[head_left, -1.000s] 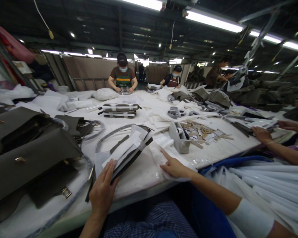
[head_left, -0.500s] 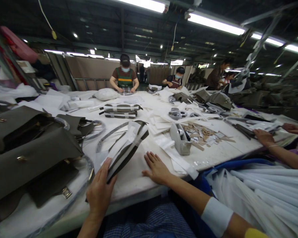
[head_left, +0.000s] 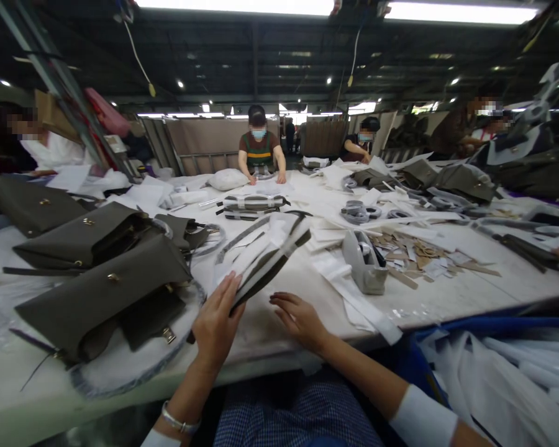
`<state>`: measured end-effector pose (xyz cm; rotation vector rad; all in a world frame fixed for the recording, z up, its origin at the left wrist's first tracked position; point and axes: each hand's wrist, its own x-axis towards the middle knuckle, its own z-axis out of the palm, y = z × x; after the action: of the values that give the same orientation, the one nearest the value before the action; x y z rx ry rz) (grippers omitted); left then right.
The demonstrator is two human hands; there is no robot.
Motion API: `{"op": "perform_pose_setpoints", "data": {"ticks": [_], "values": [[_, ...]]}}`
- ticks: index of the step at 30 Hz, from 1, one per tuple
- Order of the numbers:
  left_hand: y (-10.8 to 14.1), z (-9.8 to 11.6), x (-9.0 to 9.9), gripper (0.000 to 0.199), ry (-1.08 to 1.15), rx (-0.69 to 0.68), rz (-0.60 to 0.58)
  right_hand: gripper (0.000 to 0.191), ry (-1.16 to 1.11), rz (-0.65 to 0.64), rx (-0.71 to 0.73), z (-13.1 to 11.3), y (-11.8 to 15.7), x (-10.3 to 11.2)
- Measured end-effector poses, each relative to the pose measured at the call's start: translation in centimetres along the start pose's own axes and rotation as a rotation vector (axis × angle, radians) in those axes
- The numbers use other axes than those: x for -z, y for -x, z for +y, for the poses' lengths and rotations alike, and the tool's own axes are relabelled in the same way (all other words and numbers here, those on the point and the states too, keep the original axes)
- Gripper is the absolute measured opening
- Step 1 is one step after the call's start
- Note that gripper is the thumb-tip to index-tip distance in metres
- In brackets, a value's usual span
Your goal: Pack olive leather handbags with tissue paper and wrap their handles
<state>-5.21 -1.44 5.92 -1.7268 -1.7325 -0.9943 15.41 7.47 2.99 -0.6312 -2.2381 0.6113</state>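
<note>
My left hand (head_left: 218, 320) grips the near end of a flattened dark olive bag (head_left: 279, 264) with white wrapping strips along it. The bag's far end points up and to the right, over the white table. To the right of it is my right hand (head_left: 302, 320), its fingers apart and slightly bent, holding nothing. A wrapped handle loop (head_left: 230, 245) lies just beyond the bag. Farther back is a stack of similar wrapped flat bundles (head_left: 254, 203). My left fingertips are partly hidden behind the bag.
Several olive handbags (head_left: 107, 285) lie at the left. At the right stand a grey tape dispenser (head_left: 366, 264) and a pile of tan strips and tags (head_left: 419, 248). A blue bin (head_left: 422, 354) holds white rolls below the table edge. Co-workers (head_left: 261, 149) work across the table.
My view has swung left, bringing more handbags into sight. My right hand, earlier flat on the table, has lifted and bent its fingers. The left hand keeps hold of the bag.
</note>
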Motion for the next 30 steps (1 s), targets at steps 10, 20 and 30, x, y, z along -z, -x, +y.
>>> {"op": "perform_pose_setpoints", "data": {"ticks": [10,20,30], "values": [[2.4,4.8,-3.0,0.064,0.062,-0.152,-0.179,0.064,0.344,-0.294,0.149,1.6,5.9,4.3],[1.7,4.8,-2.3,0.062,0.044,-0.174,-0.135,0.058,0.302,-0.198,0.027,-2.3,3.2,-4.6],[6.4,3.8,-3.7,0.041,0.007,-0.325,-0.045,0.030,0.113,-0.088,-0.164,-1.0,-3.5,4.5]]}}
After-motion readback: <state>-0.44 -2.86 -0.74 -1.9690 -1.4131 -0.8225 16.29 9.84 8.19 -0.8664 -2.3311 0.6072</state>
